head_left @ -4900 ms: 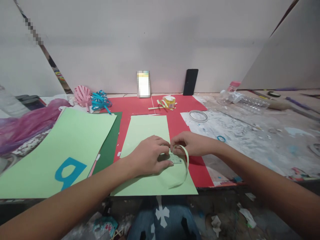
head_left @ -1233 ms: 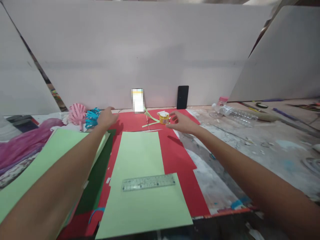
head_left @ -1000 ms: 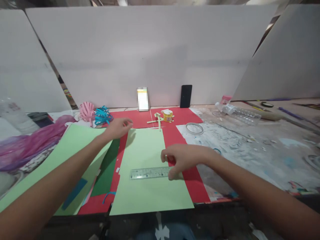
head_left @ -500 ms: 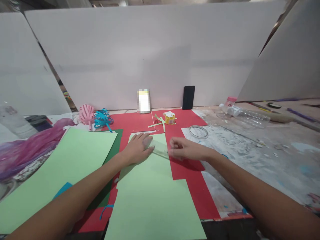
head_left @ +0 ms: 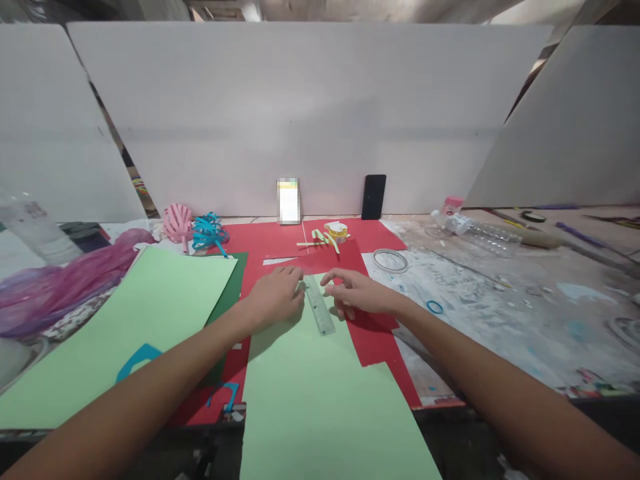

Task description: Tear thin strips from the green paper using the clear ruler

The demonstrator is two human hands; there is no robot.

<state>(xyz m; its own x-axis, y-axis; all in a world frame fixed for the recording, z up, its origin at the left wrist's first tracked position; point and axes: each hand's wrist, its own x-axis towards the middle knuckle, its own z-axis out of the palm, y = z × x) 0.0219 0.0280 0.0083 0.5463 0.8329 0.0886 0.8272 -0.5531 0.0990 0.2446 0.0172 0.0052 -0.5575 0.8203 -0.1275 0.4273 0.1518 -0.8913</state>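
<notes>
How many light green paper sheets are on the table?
2. One sheet lies at the left, with a blue cutout on it. The other lies in the middle on red paper, under the ruler and both hands. More may be hidden underneath.

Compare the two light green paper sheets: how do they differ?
The centre light green paper sheet has a notched right side, carries the clear plastic ruler and lies under the left hand and right hand. The left light green paper sheet looks like a full rectangle, bears a blue paper cutout and is untouched. The centre one overhangs the table's near edge. Both lie flat.
</notes>
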